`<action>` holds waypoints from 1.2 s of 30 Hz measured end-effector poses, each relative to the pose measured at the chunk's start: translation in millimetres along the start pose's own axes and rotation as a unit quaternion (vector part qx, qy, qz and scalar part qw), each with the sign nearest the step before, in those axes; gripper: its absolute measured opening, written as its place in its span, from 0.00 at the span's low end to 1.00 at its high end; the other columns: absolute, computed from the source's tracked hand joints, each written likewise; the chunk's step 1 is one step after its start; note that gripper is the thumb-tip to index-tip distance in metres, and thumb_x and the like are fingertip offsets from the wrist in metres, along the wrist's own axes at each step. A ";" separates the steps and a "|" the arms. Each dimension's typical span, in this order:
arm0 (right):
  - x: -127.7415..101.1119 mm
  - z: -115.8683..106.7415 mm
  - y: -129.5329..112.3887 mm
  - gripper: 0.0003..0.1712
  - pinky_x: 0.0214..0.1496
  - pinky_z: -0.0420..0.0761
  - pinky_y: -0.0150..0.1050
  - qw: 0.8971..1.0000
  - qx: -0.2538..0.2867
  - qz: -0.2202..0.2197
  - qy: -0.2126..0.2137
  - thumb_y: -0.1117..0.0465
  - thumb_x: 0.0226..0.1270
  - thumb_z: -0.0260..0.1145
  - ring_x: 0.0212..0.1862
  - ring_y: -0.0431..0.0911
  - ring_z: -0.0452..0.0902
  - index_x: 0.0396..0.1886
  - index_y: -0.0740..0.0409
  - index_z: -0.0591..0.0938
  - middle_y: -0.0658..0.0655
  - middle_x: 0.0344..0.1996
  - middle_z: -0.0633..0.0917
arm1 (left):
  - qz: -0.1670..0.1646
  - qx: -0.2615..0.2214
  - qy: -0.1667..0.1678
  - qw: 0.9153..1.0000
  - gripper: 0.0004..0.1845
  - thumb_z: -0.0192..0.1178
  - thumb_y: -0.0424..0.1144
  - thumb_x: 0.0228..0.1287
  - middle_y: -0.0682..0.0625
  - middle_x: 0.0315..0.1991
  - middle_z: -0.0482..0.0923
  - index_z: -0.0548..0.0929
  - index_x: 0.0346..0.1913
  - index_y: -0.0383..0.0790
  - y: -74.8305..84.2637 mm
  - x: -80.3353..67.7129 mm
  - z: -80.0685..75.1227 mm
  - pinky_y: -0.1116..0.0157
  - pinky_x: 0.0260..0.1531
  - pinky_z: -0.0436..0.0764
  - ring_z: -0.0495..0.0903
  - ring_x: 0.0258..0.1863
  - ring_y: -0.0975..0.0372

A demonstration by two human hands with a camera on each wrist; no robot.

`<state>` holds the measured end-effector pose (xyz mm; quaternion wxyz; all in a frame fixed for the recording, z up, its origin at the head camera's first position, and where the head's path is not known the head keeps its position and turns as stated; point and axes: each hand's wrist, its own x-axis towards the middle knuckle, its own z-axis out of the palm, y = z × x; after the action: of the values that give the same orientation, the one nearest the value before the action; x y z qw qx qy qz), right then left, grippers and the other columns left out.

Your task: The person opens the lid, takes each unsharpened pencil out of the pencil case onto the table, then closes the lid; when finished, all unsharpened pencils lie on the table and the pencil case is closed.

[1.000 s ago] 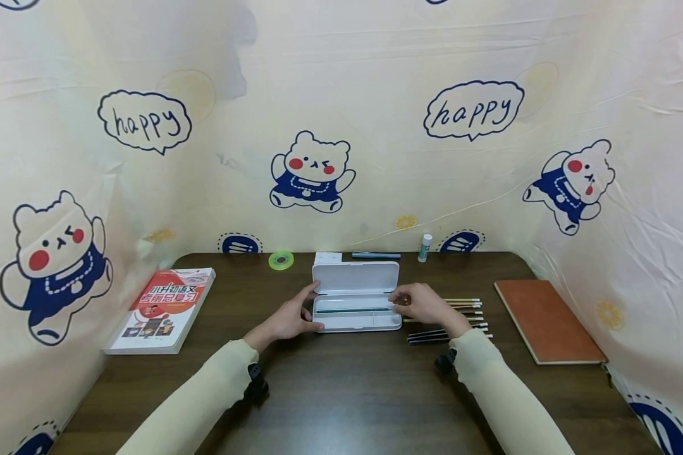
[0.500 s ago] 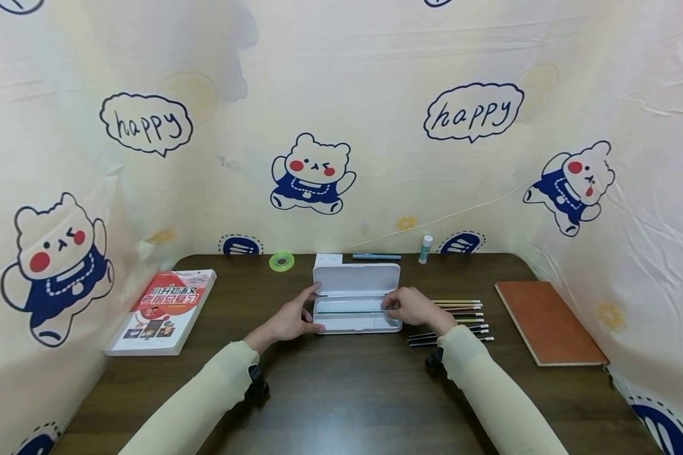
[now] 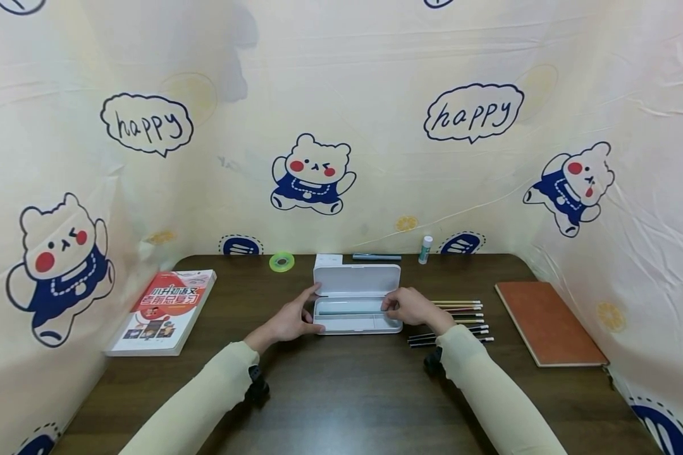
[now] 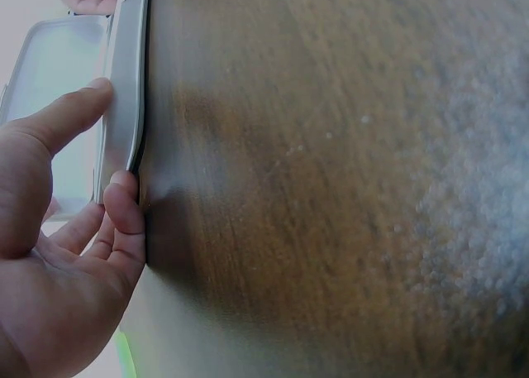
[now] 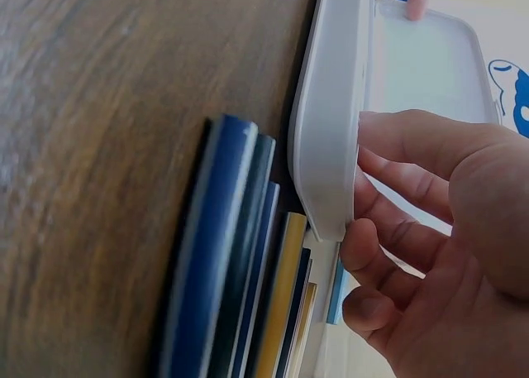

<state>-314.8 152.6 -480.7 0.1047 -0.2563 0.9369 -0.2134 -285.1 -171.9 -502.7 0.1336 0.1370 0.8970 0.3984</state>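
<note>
The left hand point(image 3: 289, 321) holds the left end of the open white pencil case point(image 3: 357, 315); in the left wrist view its thumb point(image 4: 62, 122) presses on the rim and the curled fingers point(image 4: 124, 217) hook the short end wall, so this grip is closed on the case. The right hand point(image 3: 412, 307) is at the right end of the case. Its fingers point(image 5: 397, 229) curl over the rim there and reach into the tray, where a thin greenish thing, maybe a pen or ruler, lies point(image 3: 350, 312). Whether the fingertips pinch this thing or only touch the tray cannot be told.

The long axis of the case runs from 9 o'clock to 3 o'clock, and one hand sits at each end. The lid point(image 3: 356, 278) stands open at 12 o'clock from the tray.

Just beside the right hand, at 3 o'clock, a row of pencils and pens point(image 3: 461, 319) lies parallel to the case. The right hand is the nearer one to them.

The dark wooden table point(image 3: 341, 392) also carries a red book point(image 3: 162, 308) at 9 o'clock, a brown notebook point(image 3: 549, 321) at 3 o'clock, and, at 12 o'clock along the far edge, a green tape roll point(image 3: 281, 260), a blue pen point(image 3: 377, 256) and a glue stick point(image 3: 425, 248). A cloth point(image 3: 330, 95) with bears and "happy" bubbles encloses the table on three sides.
</note>
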 end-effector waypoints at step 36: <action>-74.2 -40.5 36.4 0.04 0.38 0.74 0.35 0.997 0.016 -0.026 0.068 0.58 0.65 0.71 0.33 0.38 0.73 0.37 0.51 0.88 0.44 0.31 0.86 | 0.022 0.009 -0.008 1.000 0.55 0.74 0.45 0.57 0.41 0.71 0.67 0.48 0.80 0.54 -3.6 1.3 -1.9 0.66 0.37 0.78 0.78 0.37 0.62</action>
<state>-280.2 233.9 -454.9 0.0396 -0.2636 0.9314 -0.2477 -287.4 -175.0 -504.3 0.1309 0.1612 0.8963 0.3919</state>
